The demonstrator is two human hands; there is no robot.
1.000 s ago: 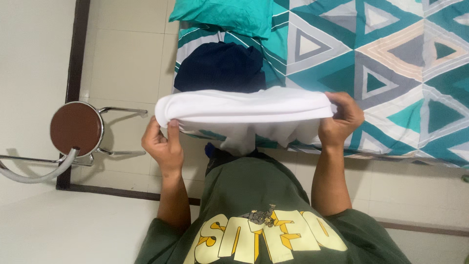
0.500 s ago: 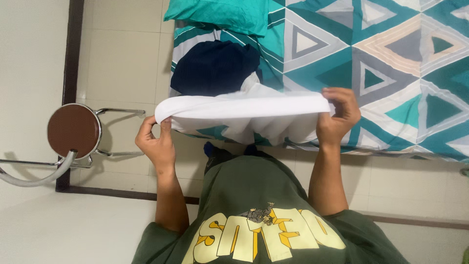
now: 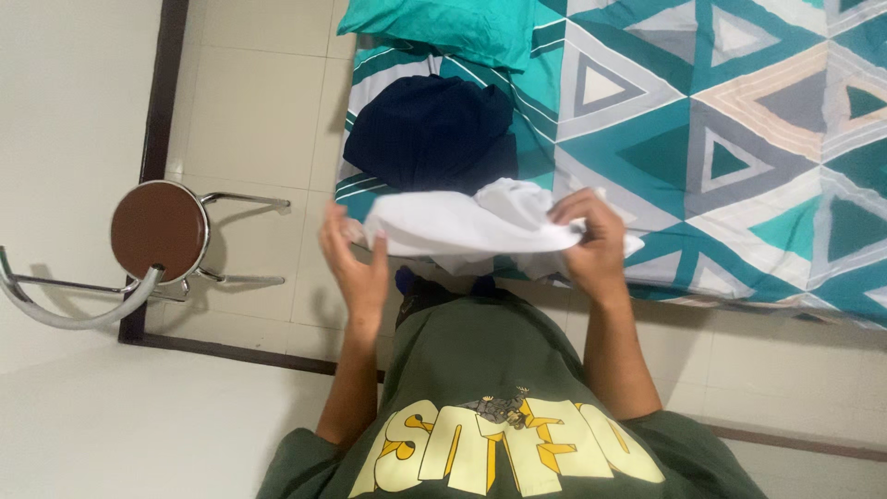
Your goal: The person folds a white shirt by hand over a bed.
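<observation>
A white cloth [image 3: 462, 226], folded into a loose band, hangs in the air over the near edge of the bed [image 3: 739, 120]. My right hand [image 3: 591, 245] grips its bunched right end from above. My left hand [image 3: 356, 263] stands upright with fingers extended and holds the cloth's left end at the fingertips. A dark navy garment [image 3: 434, 129] lies in a heap on the bed just beyond the cloth. My green shirt with yellow print [image 3: 499, 397] fills the bottom of the view.
The bed has a teal, grey and white triangle-patterned sheet and a teal pillow [image 3: 443, 23] at its head. A round brown stool with chrome legs [image 3: 159, 229] stands on the pale tiled floor to the left, beside a cream wall.
The cloth has been folded shorter: my right hand moved left and bunched its end. My left hand loosened from a fist grip to extended fingers at the left end.
</observation>
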